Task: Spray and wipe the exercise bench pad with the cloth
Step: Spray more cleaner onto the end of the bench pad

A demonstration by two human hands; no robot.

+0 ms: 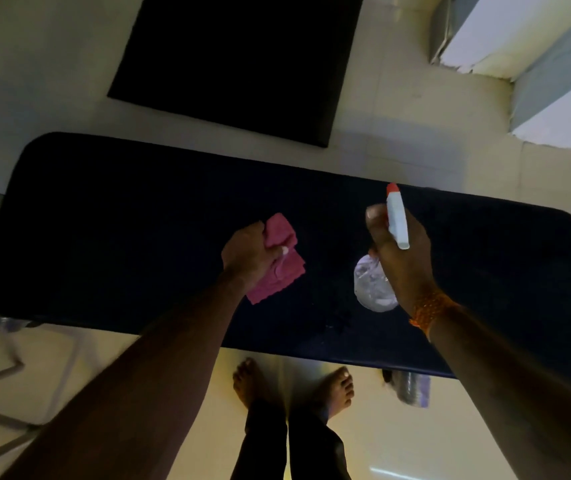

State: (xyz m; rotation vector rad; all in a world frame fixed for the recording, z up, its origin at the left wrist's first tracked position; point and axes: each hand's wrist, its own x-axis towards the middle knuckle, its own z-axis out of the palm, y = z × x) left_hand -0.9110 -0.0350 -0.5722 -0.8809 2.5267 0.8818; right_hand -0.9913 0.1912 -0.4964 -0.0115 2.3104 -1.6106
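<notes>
Right hand: fingers wrapped round the spray bottle, red nozzle aimed toward the far edge of the bench pad, bottle over pad centre. Left hand: clenched on the pink cloth, just left of the bottle, also mid-pad. Looks like the spray step, with both hands loaded. Next: pull the trigger, then press the cloth flat and wipe.

The left forearm and right forearm reach forward and down, bare. The left hand is fisted round a pink cloth, knuckles up. The right hand grips a spray bottle at its neck, an orange wristband circling that wrist.
</notes>
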